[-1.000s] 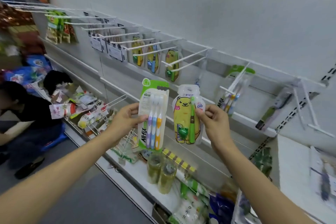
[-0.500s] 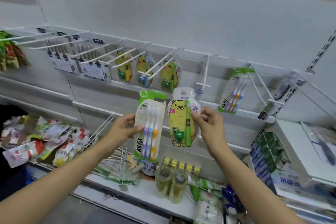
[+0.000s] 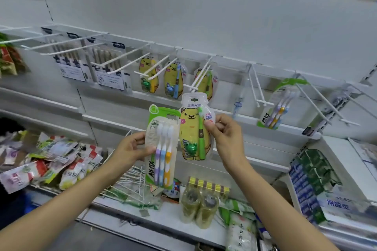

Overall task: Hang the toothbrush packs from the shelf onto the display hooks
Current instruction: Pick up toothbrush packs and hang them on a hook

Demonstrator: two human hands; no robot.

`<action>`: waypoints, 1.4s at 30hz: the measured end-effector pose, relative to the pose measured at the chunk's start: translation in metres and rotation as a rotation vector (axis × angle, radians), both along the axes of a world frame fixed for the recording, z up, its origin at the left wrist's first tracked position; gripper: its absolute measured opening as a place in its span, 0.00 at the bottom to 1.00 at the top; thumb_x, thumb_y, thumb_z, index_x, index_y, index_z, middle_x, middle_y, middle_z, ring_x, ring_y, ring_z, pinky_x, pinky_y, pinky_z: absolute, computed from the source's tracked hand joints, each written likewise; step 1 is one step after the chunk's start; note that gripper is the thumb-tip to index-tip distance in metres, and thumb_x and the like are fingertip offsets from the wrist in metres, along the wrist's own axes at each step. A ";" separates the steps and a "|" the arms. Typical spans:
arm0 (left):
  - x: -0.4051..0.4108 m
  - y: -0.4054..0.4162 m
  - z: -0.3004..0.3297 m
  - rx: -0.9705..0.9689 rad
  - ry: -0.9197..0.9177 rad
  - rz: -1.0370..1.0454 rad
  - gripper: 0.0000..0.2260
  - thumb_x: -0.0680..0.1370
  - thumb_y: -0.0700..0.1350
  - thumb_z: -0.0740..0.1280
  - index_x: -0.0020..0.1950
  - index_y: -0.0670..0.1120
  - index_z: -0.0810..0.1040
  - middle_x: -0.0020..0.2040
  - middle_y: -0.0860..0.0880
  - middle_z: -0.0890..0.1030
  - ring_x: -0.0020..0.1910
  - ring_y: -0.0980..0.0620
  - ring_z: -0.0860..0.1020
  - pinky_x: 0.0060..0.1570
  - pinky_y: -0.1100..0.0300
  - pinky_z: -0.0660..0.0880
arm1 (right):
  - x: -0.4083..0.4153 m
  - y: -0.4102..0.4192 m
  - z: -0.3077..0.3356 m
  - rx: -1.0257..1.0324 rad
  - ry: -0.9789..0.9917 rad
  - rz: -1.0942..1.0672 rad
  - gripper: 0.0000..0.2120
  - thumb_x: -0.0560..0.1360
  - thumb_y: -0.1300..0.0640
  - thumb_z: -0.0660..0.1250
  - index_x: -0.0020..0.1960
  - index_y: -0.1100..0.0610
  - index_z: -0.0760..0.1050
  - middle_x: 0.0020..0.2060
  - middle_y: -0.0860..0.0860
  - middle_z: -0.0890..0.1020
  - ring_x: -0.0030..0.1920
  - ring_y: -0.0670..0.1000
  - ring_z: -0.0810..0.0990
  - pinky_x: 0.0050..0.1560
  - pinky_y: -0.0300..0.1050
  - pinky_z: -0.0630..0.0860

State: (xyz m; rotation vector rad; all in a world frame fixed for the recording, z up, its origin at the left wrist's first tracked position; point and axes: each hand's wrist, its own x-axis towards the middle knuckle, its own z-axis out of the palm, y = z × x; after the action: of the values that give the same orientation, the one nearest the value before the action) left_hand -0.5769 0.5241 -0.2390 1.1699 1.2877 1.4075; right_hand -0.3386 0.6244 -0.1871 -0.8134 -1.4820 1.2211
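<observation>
My left hand [image 3: 130, 150] grips a green-and-white three-brush pack [image 3: 161, 149] by its left edge. My right hand [image 3: 226, 138] pinches a yellow bear-shaped pack with a green brush [image 3: 193, 128] by its right edge. The bear pack's top sits just below the tip of a white display hook [image 3: 199, 76], where a similar bear pack [image 3: 205, 83] hangs. Two more bear packs [image 3: 150, 76] hang on hooks to the left. Another three-brush pack [image 3: 278, 106] hangs on a hook at the right.
Long white hooks [image 3: 67, 42] stick out toward me all along the rail. Dark carded packs [image 3: 106, 71] hang at the left. The lower shelf [image 3: 163, 216] holds loose snack bags [image 3: 51, 161], spare wire hooks [image 3: 130, 187], bottles [image 3: 199, 204] and blue boxes [image 3: 308, 185].
Both hands have held their packs throughout. The view swung right along the shelf, and the bear pack now sits higher, closer to the hook tip.
</observation>
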 end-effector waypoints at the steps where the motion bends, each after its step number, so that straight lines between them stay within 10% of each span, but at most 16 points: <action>1: -0.002 0.000 -0.002 0.003 -0.012 -0.001 0.18 0.63 0.47 0.77 0.52 0.51 0.85 0.51 0.46 0.86 0.45 0.51 0.85 0.40 0.58 0.82 | -0.001 -0.002 0.000 -0.001 0.005 -0.001 0.04 0.78 0.65 0.68 0.47 0.66 0.78 0.37 0.53 0.87 0.39 0.50 0.84 0.40 0.44 0.81; 6: -0.009 0.000 -0.008 0.002 -0.014 -0.025 0.19 0.67 0.37 0.76 0.57 0.43 0.80 0.49 0.46 0.87 0.44 0.51 0.85 0.37 0.61 0.80 | -0.006 -0.010 0.001 0.020 0.041 -0.021 0.04 0.78 0.65 0.68 0.48 0.66 0.78 0.39 0.58 0.86 0.39 0.51 0.83 0.40 0.42 0.80; 16: -0.021 0.004 -0.011 -0.005 -0.022 -0.048 0.25 0.56 0.58 0.82 0.51 0.55 0.85 0.51 0.46 0.86 0.46 0.50 0.85 0.39 0.59 0.81 | -0.023 -0.009 0.012 -0.020 0.057 -0.129 0.03 0.78 0.64 0.68 0.45 0.62 0.79 0.37 0.53 0.86 0.38 0.49 0.85 0.39 0.41 0.81; 29: -0.012 0.023 -0.008 -0.003 -0.036 -0.013 0.25 0.61 0.49 0.79 0.56 0.46 0.81 0.49 0.49 0.86 0.46 0.53 0.84 0.42 0.58 0.81 | -0.052 0.098 0.018 -0.085 -0.087 -0.382 0.09 0.77 0.61 0.69 0.38 0.54 0.75 0.34 0.50 0.84 0.35 0.50 0.82 0.43 0.52 0.81; 42: -0.004 0.036 -0.001 0.002 -0.038 -0.006 0.18 0.72 0.36 0.75 0.60 0.43 0.80 0.52 0.47 0.86 0.48 0.52 0.84 0.46 0.57 0.82 | -0.074 0.182 0.008 -0.217 -0.114 -0.407 0.15 0.69 0.55 0.67 0.44 0.68 0.77 0.37 0.62 0.81 0.39 0.54 0.77 0.42 0.51 0.76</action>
State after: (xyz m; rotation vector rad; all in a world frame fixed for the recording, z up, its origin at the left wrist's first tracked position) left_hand -0.5810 0.5600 -0.2401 1.1419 1.2554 1.4201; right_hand -0.4129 0.8062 -0.1792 -1.2794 -1.2050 1.0473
